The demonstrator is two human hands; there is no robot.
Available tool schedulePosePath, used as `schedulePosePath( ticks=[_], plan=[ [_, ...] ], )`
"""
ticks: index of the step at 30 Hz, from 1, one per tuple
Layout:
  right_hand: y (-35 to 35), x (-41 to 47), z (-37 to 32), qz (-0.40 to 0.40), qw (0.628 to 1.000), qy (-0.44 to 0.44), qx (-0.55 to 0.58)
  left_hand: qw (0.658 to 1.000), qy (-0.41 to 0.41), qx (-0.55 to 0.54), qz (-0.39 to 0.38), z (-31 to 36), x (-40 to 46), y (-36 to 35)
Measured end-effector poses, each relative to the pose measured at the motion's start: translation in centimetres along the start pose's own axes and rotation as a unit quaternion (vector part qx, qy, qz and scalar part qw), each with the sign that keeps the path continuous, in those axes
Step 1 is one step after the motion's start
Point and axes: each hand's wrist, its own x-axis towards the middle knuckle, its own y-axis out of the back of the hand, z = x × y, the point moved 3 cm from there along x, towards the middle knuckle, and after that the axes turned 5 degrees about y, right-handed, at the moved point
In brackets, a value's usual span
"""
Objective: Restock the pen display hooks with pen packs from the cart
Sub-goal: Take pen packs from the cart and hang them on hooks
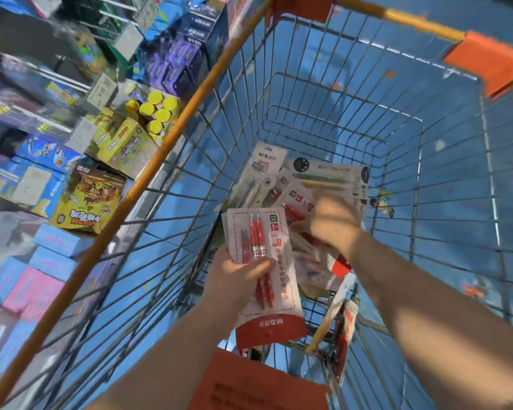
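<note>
Holding one red pen pack [264, 261]

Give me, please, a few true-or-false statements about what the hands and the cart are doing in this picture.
1. The left hand grips a stack of red pen packs. True.
2. The right hand rests on the cart's handle. False: it reaches down over the loose packs inside the wire cart.
3. The cart basket holds only one pack. False: several lie in it.
4. Yellow-lidded tubs sit on the shelves left of the cart. True.
</note>
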Motion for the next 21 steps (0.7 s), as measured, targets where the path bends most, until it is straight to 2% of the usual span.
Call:
schedulePosePath(
  ticks=[3,6,10,12,15,18,21],
  plan=[
    [0.4,-4.5,0.5,0.09,0.989,-0.076,0.088,0.995,-0.055,0.074,0.02,2.2,-2.4,0.5],
    [2.3,-10.2,-0.5,0.197,0.952,-0.114,0.203,0.99,-0.116,0.08,-0.01,4.7,-5.6,1.1],
    [7.8,-18.0,-3.3,0.282,0.894,-0.159,0.309,0.963,-0.223,0.145,-0.034,7.7,-10.7,2.8],
    [10.3,-22.1,-4.6,0.32,0.876,-0.149,0.328,0.96,-0.239,0.14,-0.041,9.3,-13.3,4.0],
    [14.0,-28.3,-6.8,0.367,0.84,-0.108,0.385,0.96,-0.263,0.07,-0.059,11.6,-17.8,6.5],
    [17.3,-34.4,-9.0,0.38,0.847,-0.084,0.362,0.953,-0.276,0.056,-0.11,13.4,-22.2,8.8],
    [18.3,-39.1,-12.0,0.343,0.811,-0.013,0.473,0.942,-0.287,0.084,-0.154,14.5,-26.9,10.7]
  ],
)
